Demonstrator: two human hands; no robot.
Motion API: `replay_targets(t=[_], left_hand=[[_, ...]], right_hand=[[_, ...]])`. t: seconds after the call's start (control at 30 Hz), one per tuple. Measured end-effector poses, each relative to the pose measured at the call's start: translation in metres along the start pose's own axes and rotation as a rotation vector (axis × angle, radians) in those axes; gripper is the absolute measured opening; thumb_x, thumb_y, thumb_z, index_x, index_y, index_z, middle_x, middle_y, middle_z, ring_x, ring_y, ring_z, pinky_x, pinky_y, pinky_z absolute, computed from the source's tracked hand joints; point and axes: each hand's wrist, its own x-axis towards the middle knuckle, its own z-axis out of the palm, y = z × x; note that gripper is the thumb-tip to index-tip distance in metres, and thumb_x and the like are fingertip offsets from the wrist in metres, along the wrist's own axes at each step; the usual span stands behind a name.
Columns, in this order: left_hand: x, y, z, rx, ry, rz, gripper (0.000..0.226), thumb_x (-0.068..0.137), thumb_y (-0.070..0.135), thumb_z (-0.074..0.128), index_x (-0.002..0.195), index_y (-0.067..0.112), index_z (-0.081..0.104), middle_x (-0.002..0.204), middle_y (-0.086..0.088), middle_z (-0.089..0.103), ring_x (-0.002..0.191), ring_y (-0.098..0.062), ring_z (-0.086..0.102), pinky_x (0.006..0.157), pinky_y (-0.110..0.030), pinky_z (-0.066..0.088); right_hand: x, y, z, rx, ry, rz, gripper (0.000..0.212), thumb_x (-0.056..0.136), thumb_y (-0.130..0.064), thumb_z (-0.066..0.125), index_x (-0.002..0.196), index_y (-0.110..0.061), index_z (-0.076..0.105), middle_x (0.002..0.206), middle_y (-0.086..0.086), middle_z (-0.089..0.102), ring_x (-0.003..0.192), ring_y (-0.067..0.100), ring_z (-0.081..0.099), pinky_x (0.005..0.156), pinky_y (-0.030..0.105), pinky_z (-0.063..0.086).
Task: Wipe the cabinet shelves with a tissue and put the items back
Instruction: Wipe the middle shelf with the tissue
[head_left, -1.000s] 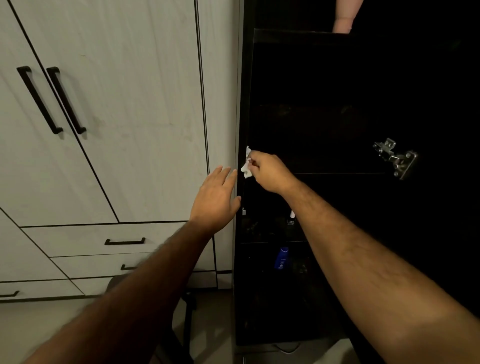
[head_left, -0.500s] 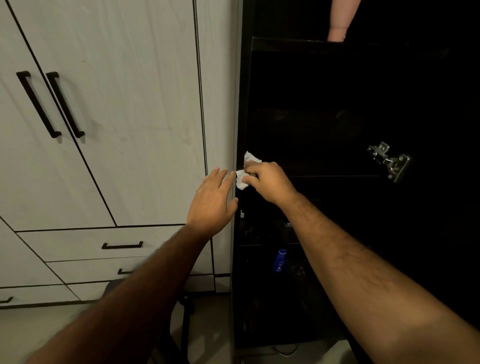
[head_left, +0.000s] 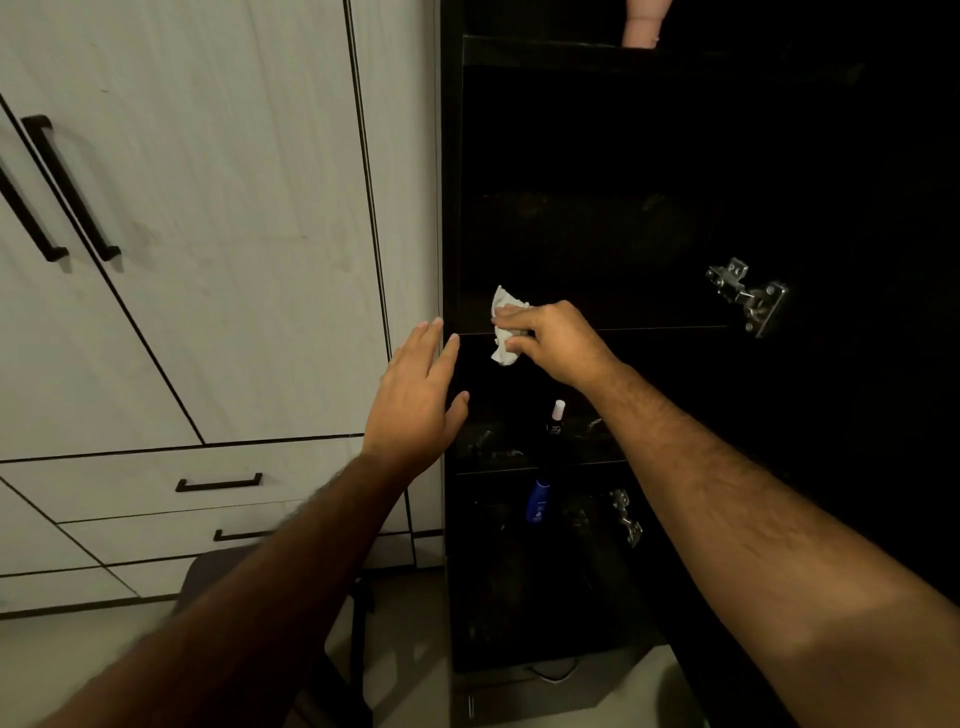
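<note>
My right hand (head_left: 553, 340) grips a crumpled white tissue (head_left: 504, 325) and presses it on the front edge of a dark cabinet shelf (head_left: 649, 328), near its left end. My left hand (head_left: 415, 397) is open with fingers spread, flat against the black cabinet's left side panel (head_left: 451, 218). On the shelf below stands a small dark bottle with a white cap (head_left: 556, 418). A blue bottle (head_left: 538, 501) stands one shelf lower. The cabinet's inside is very dark and most of it is hard to make out.
White wardrobe doors with black handles (head_left: 72, 189) and drawers (head_left: 218, 483) fill the left. A metal hinge (head_left: 748, 299) sticks out at the shelf's right end, another (head_left: 626, 517) lower down. A pinkish object (head_left: 641, 23) stands on the top shelf. A dark chair (head_left: 322, 665) is below my left arm.
My right hand has slid the tissue to the right, from the cabinet's left edge onto the shelf's front edge. The left hand stays on the side panel.
</note>
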Motion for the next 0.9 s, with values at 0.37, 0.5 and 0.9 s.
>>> replay_targets(t=[0.37, 0.5, 0.9], left_hand=[[0.028, 0.053, 0.016, -0.040, 0.036, 0.148, 0.060, 0.092, 0.024, 0.057, 0.145, 0.006, 0.036, 0.153, -0.014, 0.032, 0.145, -0.025, 0.021, 0.119, -0.039, 0.015], [0.049, 0.076, 0.026, -0.004, 0.016, 0.147, 0.061, 0.092, 0.028, 0.056, 0.146, 0.008, 0.035, 0.154, -0.012, 0.031, 0.146, -0.023, 0.020, 0.119, -0.037, 0.012], [0.088, 0.106, 0.037, -0.009, 0.060, 0.101, 0.059, 0.095, 0.031, 0.053, 0.147, 0.012, 0.034, 0.156, -0.006, 0.029, 0.146, -0.017, 0.018, 0.119, -0.031, 0.008]], right_hand=[[-0.021, 0.065, -0.045, 0.021, -0.056, 0.068, 0.048, 0.088, -0.008, 0.067, 0.134, -0.019, 0.057, 0.141, -0.002, 0.054, 0.133, 0.010, 0.047, 0.111, 0.026, 0.036], [-0.033, 0.099, -0.066, 0.018, -0.067, 0.101, 0.045, 0.091, -0.003, 0.063, 0.133, -0.019, 0.058, 0.145, -0.002, 0.050, 0.136, 0.006, 0.041, 0.108, 0.015, 0.029], [-0.055, 0.136, -0.095, -0.378, 0.025, 0.298, 0.033, 0.093, 0.002, 0.043, 0.122, -0.005, 0.057, 0.117, 0.016, 0.061, 0.103, 0.032, 0.061, 0.076, 0.029, 0.041]])
